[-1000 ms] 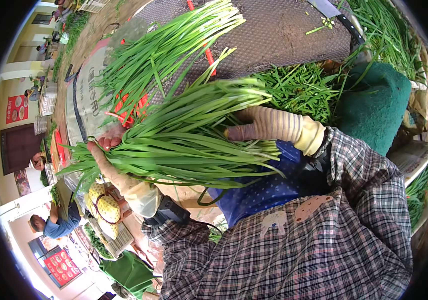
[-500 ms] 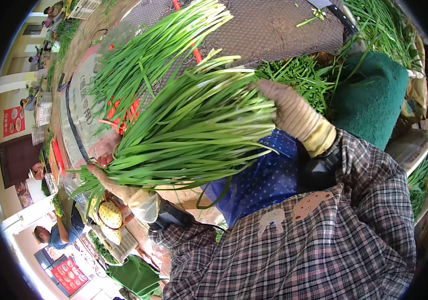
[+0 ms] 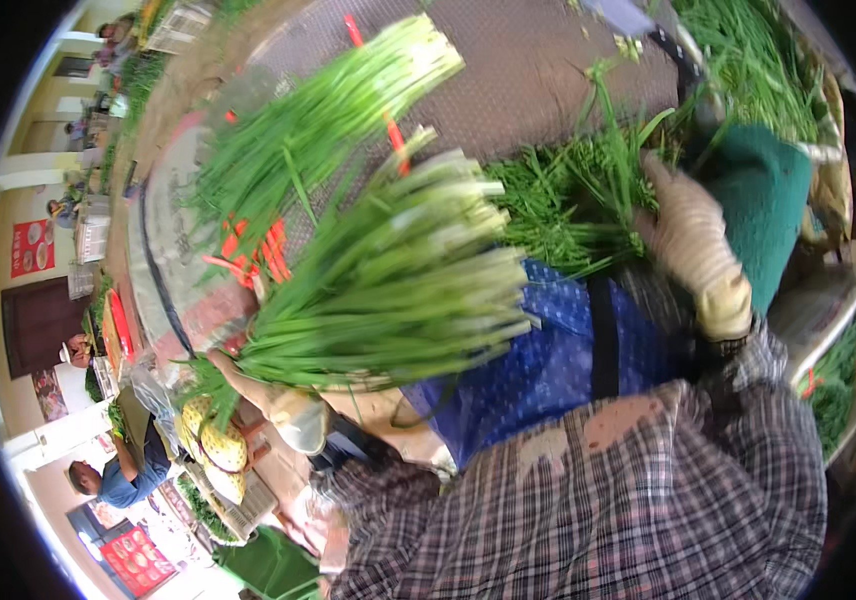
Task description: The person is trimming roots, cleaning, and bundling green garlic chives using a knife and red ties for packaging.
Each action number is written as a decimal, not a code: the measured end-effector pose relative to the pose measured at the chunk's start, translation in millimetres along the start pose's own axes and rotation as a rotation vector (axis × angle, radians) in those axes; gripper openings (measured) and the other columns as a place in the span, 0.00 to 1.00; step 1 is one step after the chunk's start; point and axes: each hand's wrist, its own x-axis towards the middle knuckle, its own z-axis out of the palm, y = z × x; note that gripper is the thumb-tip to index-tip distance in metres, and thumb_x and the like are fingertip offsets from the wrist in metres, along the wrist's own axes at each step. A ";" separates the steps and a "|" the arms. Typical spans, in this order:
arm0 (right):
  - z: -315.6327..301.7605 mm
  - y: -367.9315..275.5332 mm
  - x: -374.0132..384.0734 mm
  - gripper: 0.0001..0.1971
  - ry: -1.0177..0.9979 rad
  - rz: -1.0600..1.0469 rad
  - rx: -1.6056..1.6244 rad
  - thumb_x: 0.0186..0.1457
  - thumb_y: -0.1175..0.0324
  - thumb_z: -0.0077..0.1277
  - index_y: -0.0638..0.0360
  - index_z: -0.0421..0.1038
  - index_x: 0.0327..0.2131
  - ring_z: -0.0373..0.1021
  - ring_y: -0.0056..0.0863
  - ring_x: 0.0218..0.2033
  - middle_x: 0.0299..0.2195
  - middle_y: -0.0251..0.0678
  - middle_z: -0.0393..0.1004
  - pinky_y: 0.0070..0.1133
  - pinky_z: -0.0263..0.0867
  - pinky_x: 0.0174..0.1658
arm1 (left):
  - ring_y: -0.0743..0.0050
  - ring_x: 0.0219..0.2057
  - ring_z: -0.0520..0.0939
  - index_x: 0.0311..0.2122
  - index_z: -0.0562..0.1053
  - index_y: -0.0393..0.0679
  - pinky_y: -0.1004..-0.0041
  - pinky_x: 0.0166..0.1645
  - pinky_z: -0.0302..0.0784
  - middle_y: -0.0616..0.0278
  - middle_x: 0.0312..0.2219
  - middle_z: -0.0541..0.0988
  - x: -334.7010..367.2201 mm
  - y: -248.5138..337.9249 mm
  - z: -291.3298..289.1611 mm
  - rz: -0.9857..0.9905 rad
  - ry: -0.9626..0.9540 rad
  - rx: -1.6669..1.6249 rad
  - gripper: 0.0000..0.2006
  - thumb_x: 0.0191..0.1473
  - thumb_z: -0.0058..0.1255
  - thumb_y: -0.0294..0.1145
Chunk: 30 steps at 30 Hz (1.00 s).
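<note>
My gloved left hand is closed round the leafy end of a big bunch of garlic chives, whose pale cut ends fan out to the right above my blue dotted apron. Off to the right, my gloved right hand has a few loose chive leaves between thumb and fingers, over a heap of loose greens. The hand is slightly blurred. A second bunch of chives lies farther away on the textured brown work surface, with its pale ends to the right.
A knife lies at the far right of the surface. Red ties sit by the second bunch. Green cloth covers something beside my right hand, near more greens. At the left, another person is near crates.
My right hand has left the cut ends of the bunch and moved right, over the loose greens. Leaves now stick up by its fingers. The left hand keeps its grip on the bunch.
</note>
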 end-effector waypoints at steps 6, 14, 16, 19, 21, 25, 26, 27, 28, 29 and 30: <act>21.6 -67.3 -1.4 0.26 -0.113 -0.406 0.718 0.48 0.57 0.59 0.60 0.68 0.48 0.69 0.48 0.45 0.44 0.50 0.73 0.33 0.65 0.49 | 0.53 0.48 0.73 0.50 0.68 0.38 0.57 0.53 0.70 0.47 0.53 0.69 7.3 -27.1 10.6 0.114 -0.215 -0.234 0.35 0.54 0.40 0.63; 52.0 -101.3 22.1 0.31 -0.568 -0.543 0.889 0.54 0.51 0.53 0.62 0.63 0.54 0.67 0.40 0.52 0.49 0.52 0.70 0.27 0.63 0.53 | 0.82 0.18 0.64 0.23 0.61 0.51 0.70 0.36 0.71 0.77 0.15 0.64 -21.4 -19.8 52.9 0.442 -0.088 -0.348 0.19 0.55 0.51 0.51; 49.4 -107.4 21.3 0.30 -0.626 -0.371 1.158 0.54 0.55 0.55 0.62 0.62 0.55 0.65 0.37 0.53 0.52 0.48 0.68 0.26 0.60 0.56 | 0.82 0.18 0.64 0.24 0.61 0.51 0.71 0.35 0.69 0.77 0.16 0.63 -29.9 -16.4 69.2 0.418 -0.131 -0.371 0.19 0.55 0.51 0.51; 69.6 -106.3 26.8 0.32 -0.594 -0.470 0.996 0.51 0.58 0.59 0.61 0.60 0.56 0.67 0.30 0.51 0.51 0.46 0.69 0.24 0.62 0.54 | 0.83 0.19 0.63 0.27 0.62 0.52 0.74 0.33 0.64 0.78 0.17 0.62 -43.3 -10.0 104.7 0.382 -0.226 -0.358 0.17 0.56 0.50 0.51; 57.3 -105.6 17.0 0.28 -0.621 -0.529 1.100 0.47 0.65 0.61 0.60 0.66 0.52 0.70 0.28 0.47 0.46 0.42 0.74 0.22 0.64 0.52 | 0.84 0.19 0.63 0.26 0.62 0.53 0.75 0.32 0.63 0.78 0.17 0.61 -44.1 -6.0 113.1 0.379 -0.393 -0.343 0.17 0.57 0.49 0.51; 36.2 -92.4 6.1 0.20 -0.508 -0.545 0.885 0.45 0.64 0.62 0.62 0.73 0.43 0.75 0.33 0.37 0.36 0.43 0.78 0.23 0.69 0.43 | 0.81 0.20 0.61 0.27 0.62 0.54 0.72 0.34 0.63 0.77 0.18 0.60 -49.2 -5.2 129.7 0.303 -0.449 -0.304 0.17 0.59 0.43 0.54; 37.1 -85.8 3.3 0.21 -0.494 -0.575 0.787 0.45 0.62 0.61 0.61 0.73 0.43 0.75 0.35 0.36 0.35 0.44 0.78 0.23 0.70 0.42 | 0.80 0.21 0.61 0.27 0.62 0.54 0.72 0.35 0.63 0.76 0.18 0.61 -51.7 -4.0 133.7 0.304 -0.465 -0.283 0.17 0.59 0.42 0.54; 36.2 -82.3 0.4 0.21 -0.480 -0.605 0.689 0.45 0.61 0.61 0.60 0.74 0.43 0.75 0.37 0.35 0.34 0.46 0.77 0.24 0.70 0.41 | 0.80 0.21 0.61 0.27 0.62 0.54 0.72 0.35 0.63 0.76 0.18 0.61 -54.5 -0.5 137.9 0.314 -0.466 -0.292 0.17 0.59 0.42 0.54; 31.3 -79.2 -5.1 0.20 -0.482 -0.581 0.575 0.46 0.59 0.58 0.58 0.74 0.43 0.74 0.40 0.34 0.34 0.46 0.77 0.26 0.70 0.39 | 0.80 0.21 0.61 0.27 0.62 0.54 0.72 0.35 0.63 0.76 0.18 0.62 -56.1 0.7 142.2 0.308 -0.467 -0.274 0.17 0.60 0.42 0.54; 42.5 -66.4 -8.1 0.19 -0.452 -0.550 0.385 0.47 0.58 0.55 0.56 0.75 0.42 0.74 0.41 0.34 0.34 0.45 0.77 0.27 0.70 0.39 | 0.80 0.21 0.61 0.27 0.62 0.54 0.72 0.35 0.63 0.76 0.18 0.62 -55.6 2.6 145.1 0.304 -0.468 -0.255 0.17 0.60 0.41 0.54; 42.0 -55.2 -12.7 0.18 -0.480 -0.481 0.339 0.47 0.57 0.54 0.55 0.75 0.41 0.74 0.41 0.34 0.34 0.44 0.77 0.27 0.70 0.40 | 0.79 0.21 0.61 0.27 0.62 0.54 0.72 0.35 0.63 0.76 0.18 0.62 -52.0 5.3 144.7 0.291 -0.523 -0.291 0.17 0.60 0.41 0.53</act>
